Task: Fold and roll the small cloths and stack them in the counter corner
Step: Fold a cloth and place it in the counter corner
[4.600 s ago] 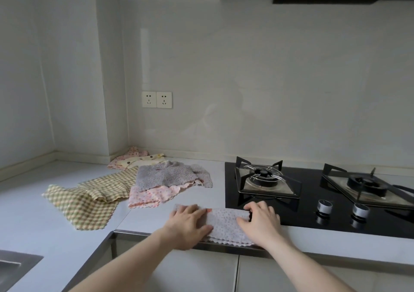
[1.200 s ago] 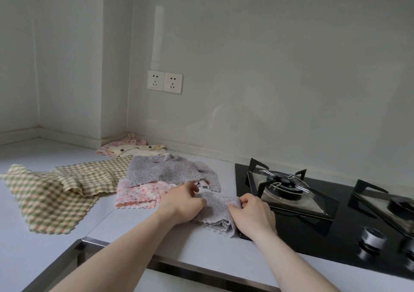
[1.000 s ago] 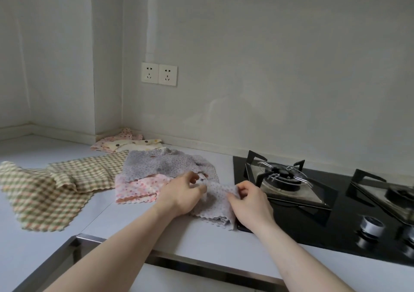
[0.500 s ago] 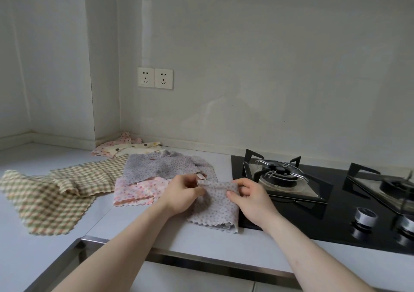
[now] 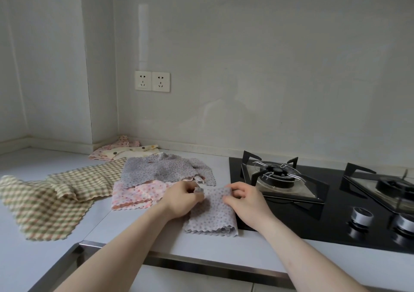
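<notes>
A small grey dotted cloth [image 5: 212,215], folded to a rough square, lies on the white counter [image 5: 139,235] beside the hob. My left hand [image 5: 181,199] pinches its far left corner. My right hand [image 5: 244,199] pinches its far right corner. Behind them lie a larger grey dotted cloth [image 5: 156,170] over a pink flowered cloth [image 5: 134,195]. A green checked cloth [image 5: 51,199] is spread at the left. In the counter corner sit a pink dotted cloth [image 5: 121,143] and a cream dotted cloth [image 5: 132,151].
A black gas hob [image 5: 313,204] with two burners and two knobs [image 5: 360,216] takes up the right side, touching the folded cloth's right edge. A double wall socket [image 5: 152,81] is above the corner. The counter's steel front edge [image 5: 201,262] runs below my arms.
The long folded strip from earlier has been folded over into a shorter square. Both hands moved from its ends to pinching its far corners.
</notes>
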